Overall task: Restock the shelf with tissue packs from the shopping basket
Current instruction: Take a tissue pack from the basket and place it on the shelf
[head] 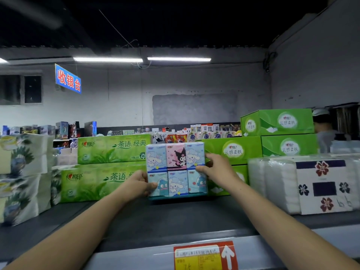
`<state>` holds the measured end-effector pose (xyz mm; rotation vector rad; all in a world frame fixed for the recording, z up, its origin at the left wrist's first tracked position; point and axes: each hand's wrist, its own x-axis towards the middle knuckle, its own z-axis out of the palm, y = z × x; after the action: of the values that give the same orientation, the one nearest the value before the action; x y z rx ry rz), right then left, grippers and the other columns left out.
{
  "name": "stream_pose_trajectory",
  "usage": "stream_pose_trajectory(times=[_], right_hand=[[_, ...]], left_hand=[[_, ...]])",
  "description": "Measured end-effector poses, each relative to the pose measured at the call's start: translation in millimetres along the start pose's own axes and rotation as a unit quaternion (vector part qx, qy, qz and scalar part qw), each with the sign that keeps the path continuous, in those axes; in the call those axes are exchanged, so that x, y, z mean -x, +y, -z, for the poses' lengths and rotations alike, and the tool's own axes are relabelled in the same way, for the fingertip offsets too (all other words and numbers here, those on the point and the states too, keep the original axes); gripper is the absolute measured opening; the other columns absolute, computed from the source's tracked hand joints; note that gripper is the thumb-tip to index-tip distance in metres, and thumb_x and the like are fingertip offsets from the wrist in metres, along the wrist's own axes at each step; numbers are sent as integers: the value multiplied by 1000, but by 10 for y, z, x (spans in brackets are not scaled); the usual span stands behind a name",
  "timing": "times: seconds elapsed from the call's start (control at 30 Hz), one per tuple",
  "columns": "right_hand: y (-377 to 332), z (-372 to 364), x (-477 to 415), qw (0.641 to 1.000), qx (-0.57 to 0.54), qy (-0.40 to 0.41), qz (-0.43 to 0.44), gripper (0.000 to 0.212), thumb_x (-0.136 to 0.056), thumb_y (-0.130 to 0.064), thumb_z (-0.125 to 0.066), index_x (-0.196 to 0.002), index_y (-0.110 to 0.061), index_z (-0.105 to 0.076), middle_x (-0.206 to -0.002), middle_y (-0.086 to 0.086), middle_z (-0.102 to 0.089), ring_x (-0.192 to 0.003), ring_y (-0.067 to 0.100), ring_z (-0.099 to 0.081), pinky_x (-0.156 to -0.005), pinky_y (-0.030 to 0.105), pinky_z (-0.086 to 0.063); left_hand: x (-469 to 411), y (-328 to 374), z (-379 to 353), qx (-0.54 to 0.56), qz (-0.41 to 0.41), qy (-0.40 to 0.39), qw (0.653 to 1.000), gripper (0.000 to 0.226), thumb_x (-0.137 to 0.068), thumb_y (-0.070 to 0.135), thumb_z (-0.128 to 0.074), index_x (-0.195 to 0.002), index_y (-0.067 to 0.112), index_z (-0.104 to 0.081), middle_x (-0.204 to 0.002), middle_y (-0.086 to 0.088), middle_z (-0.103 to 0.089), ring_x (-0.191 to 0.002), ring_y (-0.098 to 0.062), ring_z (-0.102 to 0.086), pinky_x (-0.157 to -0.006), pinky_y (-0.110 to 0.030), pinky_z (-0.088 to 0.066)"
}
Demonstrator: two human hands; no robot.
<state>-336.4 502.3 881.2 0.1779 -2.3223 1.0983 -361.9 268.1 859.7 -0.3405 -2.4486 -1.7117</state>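
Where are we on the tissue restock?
Done: green packs and floral packs line the shelf; whether newly stocked is unclear. In hand: left hand and right hand grip a cartoon tissue pack upright at the shelf's middle gap. Remaining: let go; basket is out of view, so count unknown.

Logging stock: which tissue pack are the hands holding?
The cartoon-print multipack, upright mid-shelf, gripped at its sides by left hand and right hand; the green packs and flowered white pack are unheld.

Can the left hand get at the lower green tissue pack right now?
Likely yes for reach: the lower green pack lies just beside the left hand, nothing between. But that hand is busy gripping the cartoon pack.
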Motion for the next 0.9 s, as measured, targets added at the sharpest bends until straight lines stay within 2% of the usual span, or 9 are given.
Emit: stream_pose_trajectory(times=[0.1,0.23,0.3,0.43,0.5,0.57,0.7,0.8,0.9], right_hand=[[6,-4,4,1000,28,3,1,40,-84,-21,-70,-122,-17,-59,-113,5,-68,-83,13,-61,-57,21,-49],[12,0,27,998,59,0,1,43,-83,-19,-72,-122,-14,-55,-114,7,-67,-85,15,-61,-50,16,-42],[5,1,39,998,65,-5,0,45,-83,-20,-71,-124,-14,-53,-115,7,-66,-85,15,-60,-52,19,-45],[12,-31,22,997,72,11,-20,50,-81,-24,-74,-119,-13,-44,-113,9,-64,-93,23,-65,-65,35,-56],[28,-49,9,997,76,17,-28,48,-80,-25,-74,-111,-13,-40,-112,11,-63,-95,27,-66,-61,35,-54],[36,-57,3,997,75,18,-29,44,-81,-25,-74,-103,-15,-37,-111,11,-63,-96,28,-66,-58,33,-52],[64,-67,-1,997,69,19,-32,42,-81,-25,-74,-101,-16,-38,-110,10,-63,-94,26,-65,-71,41,-58],[78,-73,3,997,72,15,-25,41,-83,-26,-72,-102,-16,-38,-110,9,-62,-88,22,-62,-64,35,-56],[73,-55,33,995,95,8,-5,43,-84,-29,-70,-112,-14,-40,-112,8,-62,-85,17,-57,-57,30,-53]], left_hand=[[-19,-22,-24,3,-2,7,1000,34,-84,-2,-65,-113,-8,-47,-113,-26,-63,-108,-40,-62,-96,-54,-48],[-30,-73,-60,-5,-1,10,1000,30,-84,-2,-65,-110,-7,-51,-109,-23,-65,-103,-36,-64,-94,-50,-51],[-26,-79,-66,-8,-4,8,1000,28,-84,-2,-65,-109,-7,-53,-106,-21,-66,-100,-34,-65,-91,-46,-53],[-30,-102,-72,2,-9,11,1000,21,-84,-2,-65,-102,-5,-56,-99,-18,-67,-85,-25,-66,-75,-32,-58],[-35,-122,-74,-4,-23,19,1000,10,-84,-3,-66,-91,0,-60,-96,-20,-67,-84,-28,-65,-81,-39,-57],[-34,-137,-74,-8,-32,22,999,9,-83,-1,-67,-84,4,-61,-94,-20,-68,-85,-30,-65,-88,-45,-55],[-26,-170,-66,-27,-44,16,999,12,-83,2,-68,-93,1,-62,-95,-16,-70,-80,-22,-66,-72,-28,-58],[-1,-160,-75,-37,-43,8,998,12,-84,5,-68,-94,5,-61,-88,-8,-68,-74,-17,-65,-64,-23,-56],[-10,-158,-67,-57,-34,4,998,15,-84,10,-69,-96,6,-61,-85,-7,-67,-74,-19,-63,-69,-30,-55]])
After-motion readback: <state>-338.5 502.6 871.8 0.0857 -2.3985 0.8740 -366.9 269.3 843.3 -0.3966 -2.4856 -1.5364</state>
